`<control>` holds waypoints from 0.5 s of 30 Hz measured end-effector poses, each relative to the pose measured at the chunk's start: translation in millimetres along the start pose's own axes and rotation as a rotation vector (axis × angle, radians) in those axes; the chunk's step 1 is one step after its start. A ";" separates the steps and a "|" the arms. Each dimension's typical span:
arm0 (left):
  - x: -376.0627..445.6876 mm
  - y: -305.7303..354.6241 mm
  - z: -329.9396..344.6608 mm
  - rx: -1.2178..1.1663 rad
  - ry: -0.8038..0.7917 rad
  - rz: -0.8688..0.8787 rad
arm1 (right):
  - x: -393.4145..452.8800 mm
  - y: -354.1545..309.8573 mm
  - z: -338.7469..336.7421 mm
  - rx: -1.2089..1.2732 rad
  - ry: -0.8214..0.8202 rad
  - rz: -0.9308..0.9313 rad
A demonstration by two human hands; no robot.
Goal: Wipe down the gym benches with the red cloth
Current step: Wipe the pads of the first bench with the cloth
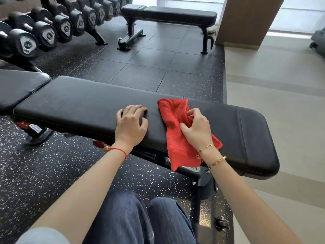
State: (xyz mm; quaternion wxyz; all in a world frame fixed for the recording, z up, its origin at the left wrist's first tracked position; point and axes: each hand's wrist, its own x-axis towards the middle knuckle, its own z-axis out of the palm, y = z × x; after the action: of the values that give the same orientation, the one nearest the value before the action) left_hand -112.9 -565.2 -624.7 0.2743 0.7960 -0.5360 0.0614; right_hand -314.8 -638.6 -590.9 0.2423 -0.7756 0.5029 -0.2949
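A long black padded bench (88,106) runs across the view right in front of me. The red cloth (173,113) lies draped over its pad, one end hanging off the near edge. My right hand (197,127) rests on the cloth with fingers pinching its folds. Beside it, my left hand (131,125) lies flat on the bare pad, fingers spread, holding nothing. A second black bench (168,14) stands further back on the dark floor.
A rack of black dumbbells (49,30) lines the left side behind the near bench. A brown pillar (246,20) rises at the back right. Dark speckled rubber flooring (158,64) gives way to pale flooring (281,85) on the right. My knees are below the bench.
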 end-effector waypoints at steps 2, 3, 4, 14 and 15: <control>-1.1 -0.9 1.0 0.000 -0.002 0.006 | 2.7 -2.8 2.2 0.099 -0.006 -0.001; -1.1 -1.8 1.5 0.003 -0.003 0.010 | 3.8 -4.1 3.4 0.122 -0.004 -0.007; -0.6 -2.8 1.9 0.008 -0.006 0.014 | 5.2 -5.0 4.5 0.145 0.005 -0.014; -3.1 14.6 -37.7 -0.149 -0.069 -0.001 | 22.5 -38.2 -14.2 0.692 -0.134 0.650; -2.4 19.4 -49.0 -0.166 -0.085 -0.009 | 23.1 -46.2 -19.4 0.823 -0.176 0.802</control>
State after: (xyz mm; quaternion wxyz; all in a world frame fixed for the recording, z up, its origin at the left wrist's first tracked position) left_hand -121.5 -544.0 -577.1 0.3166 0.7749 -0.5467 -0.0185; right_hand -291.5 -644.1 -541.2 0.6573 -0.3882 0.5793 -0.2858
